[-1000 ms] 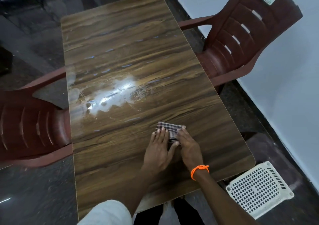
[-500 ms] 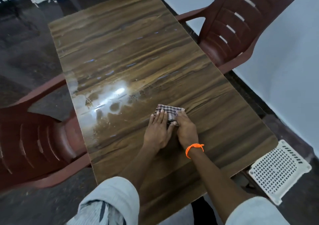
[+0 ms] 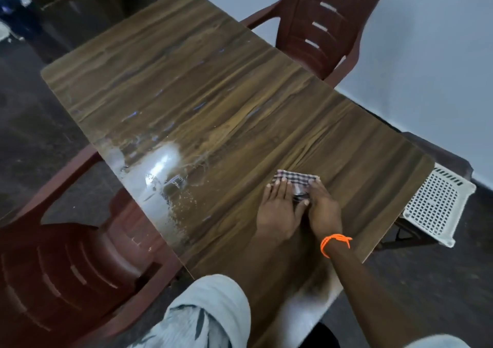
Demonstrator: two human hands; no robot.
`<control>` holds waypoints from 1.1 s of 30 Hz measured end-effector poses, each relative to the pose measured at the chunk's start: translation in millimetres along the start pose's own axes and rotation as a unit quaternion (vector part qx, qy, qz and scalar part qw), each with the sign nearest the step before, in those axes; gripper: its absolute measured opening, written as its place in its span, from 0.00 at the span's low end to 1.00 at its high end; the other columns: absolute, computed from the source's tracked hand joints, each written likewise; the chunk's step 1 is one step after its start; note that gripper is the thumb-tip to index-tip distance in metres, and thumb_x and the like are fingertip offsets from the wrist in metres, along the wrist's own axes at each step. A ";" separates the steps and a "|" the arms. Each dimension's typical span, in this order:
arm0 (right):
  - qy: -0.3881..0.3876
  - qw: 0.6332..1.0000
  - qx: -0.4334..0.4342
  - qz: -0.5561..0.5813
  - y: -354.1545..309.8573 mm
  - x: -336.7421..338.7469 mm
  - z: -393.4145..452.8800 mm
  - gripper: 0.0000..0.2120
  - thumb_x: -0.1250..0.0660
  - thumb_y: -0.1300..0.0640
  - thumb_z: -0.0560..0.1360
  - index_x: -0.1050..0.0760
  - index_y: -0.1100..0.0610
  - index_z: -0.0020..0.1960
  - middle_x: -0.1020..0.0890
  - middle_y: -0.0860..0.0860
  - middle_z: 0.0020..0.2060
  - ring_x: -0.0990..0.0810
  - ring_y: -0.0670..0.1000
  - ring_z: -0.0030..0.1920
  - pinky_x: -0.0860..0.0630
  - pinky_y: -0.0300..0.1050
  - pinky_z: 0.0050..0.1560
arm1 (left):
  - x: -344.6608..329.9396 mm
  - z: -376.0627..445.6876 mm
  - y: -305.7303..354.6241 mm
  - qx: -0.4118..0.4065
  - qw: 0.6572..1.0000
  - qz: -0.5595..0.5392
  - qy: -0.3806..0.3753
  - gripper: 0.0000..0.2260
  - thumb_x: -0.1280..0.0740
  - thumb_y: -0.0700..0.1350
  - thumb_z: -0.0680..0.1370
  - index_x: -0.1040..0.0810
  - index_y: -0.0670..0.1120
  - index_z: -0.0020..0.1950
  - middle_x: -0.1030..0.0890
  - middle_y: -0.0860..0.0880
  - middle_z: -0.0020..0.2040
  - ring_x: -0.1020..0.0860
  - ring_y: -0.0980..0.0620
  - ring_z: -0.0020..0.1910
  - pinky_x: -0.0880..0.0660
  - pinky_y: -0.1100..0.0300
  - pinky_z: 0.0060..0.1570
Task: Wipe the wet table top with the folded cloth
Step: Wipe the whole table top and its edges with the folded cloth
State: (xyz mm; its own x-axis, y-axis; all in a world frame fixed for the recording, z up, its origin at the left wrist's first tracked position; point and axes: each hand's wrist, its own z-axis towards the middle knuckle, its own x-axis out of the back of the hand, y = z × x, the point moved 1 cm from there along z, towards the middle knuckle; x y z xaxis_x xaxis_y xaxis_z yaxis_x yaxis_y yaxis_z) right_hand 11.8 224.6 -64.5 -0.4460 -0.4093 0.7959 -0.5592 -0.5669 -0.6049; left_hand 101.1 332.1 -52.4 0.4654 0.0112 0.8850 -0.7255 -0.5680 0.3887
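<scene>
A folded checked cloth lies flat on the wood-grain table top, near its front right part. My left hand presses on the cloth's near left side with straight fingers. My right hand, with an orange band at the wrist, rests on the cloth's near right side; its fingers look curled at the cloth's edge. A shiny wet patch with droplets spreads over the table's left edge, to the left of the cloth.
A maroon plastic chair stands at the table's left side and another maroon chair at the far right. A white perforated basket sits on the floor by the table's right corner. A pale wall runs along the right.
Both hands stay on the cloth at about the same spot on the table. The head view has swung, so the table now appears turned more diagonally in the frame.
</scene>
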 end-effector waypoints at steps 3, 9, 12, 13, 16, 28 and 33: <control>-0.005 1.000 -0.012 0.010 -23.7 -10.4 23.0 0.20 0.35 0.70 0.71 0.24 0.61 0.62 0.23 0.58 0.64 0.29 0.54 0.69 0.34 0.45 0.69 | 7.9 12.7 -19.8 0.016 0.999 0.014 0.031 0.33 0.50 0.62 0.85 0.44 0.39 0.82 0.41 0.42 0.82 0.47 0.47 0.83 0.58 0.51 0.81; -0.052 0.998 0.040 0.009 -66.2 -36.1 20.8 0.16 0.36 0.66 0.73 0.24 0.61 0.61 0.23 0.59 0.64 0.30 0.56 0.69 0.27 0.52 0.63 | 11.3 -7.8 -73.7 0.037 0.998 0.035 0.041 0.32 0.49 0.61 0.85 0.42 0.40 0.82 0.40 0.42 0.82 0.46 0.47 0.82 0.57 0.51 0.81; -0.077 0.994 0.065 0.033 -73.7 -45.6 -12.0 0.19 0.36 0.68 0.73 0.25 0.62 0.63 0.25 0.59 0.66 0.34 0.55 0.72 0.30 0.51 0.67 | 8.0 -44.0 -83.7 0.043 0.998 0.027 0.044 0.32 0.49 0.61 0.85 0.42 0.40 0.82 0.40 0.42 0.82 0.46 0.47 0.83 0.56 0.50 0.81; -0.076 0.993 0.076 0.039 -72.3 -46.0 -23.7 0.20 0.36 0.69 0.73 0.25 0.62 0.64 0.25 0.58 0.66 0.34 0.55 0.72 0.31 0.50 0.68 | 5.5 -55.2 -82.8 0.045 0.998 0.027 0.043 0.33 0.50 0.62 0.85 0.42 0.40 0.82 0.40 0.42 0.82 0.47 0.48 0.83 0.56 0.50 0.81; -0.080 0.993 0.088 0.025 -59.1 -41.7 -53.6 0.20 0.34 0.71 0.71 0.24 0.62 0.63 0.24 0.57 0.66 0.33 0.55 0.71 0.32 0.49 0.69 | -4.9 -82.0 -73.1 0.039 0.998 0.038 0.022 0.35 0.52 0.64 0.85 0.45 0.41 0.83 0.43 0.42 0.83 0.50 0.48 0.83 0.56 0.50 0.81; -0.022 1.000 0.001 0.019 -57.4 -40.8 -22.8 0.16 0.36 0.70 0.71 0.22 0.63 0.58 0.23 0.58 0.64 0.32 0.55 0.71 0.31 0.49 0.68 | 10.5 -41.6 -68.6 -0.013 0.999 0.041 0.004 0.33 0.51 0.61 0.86 0.44 0.39 0.82 0.41 0.41 0.82 0.48 0.47 0.83 0.58 0.50 0.81; -0.036 0.999 0.013 0.017 -89.6 -70.3 -38.9 0.20 0.36 0.72 0.71 0.23 0.63 0.62 0.24 0.56 0.66 0.34 0.54 0.72 0.31 0.49 0.69 | 23.4 -60.8 -114.5 -0.032 0.997 0.062 -0.023 0.33 0.53 0.62 0.86 0.47 0.40 0.83 0.43 0.41 0.83 0.50 0.47 0.83 0.58 0.50 0.81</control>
State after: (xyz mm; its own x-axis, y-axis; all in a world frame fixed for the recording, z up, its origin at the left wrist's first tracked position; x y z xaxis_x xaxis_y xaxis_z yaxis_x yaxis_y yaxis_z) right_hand 66.1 332.0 -67.1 -0.4117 -0.4782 0.7758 -0.5260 -0.5704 -0.6308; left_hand 164.3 447.4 -60.5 0.3918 -0.0955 0.9151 -0.8095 -0.5086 0.2934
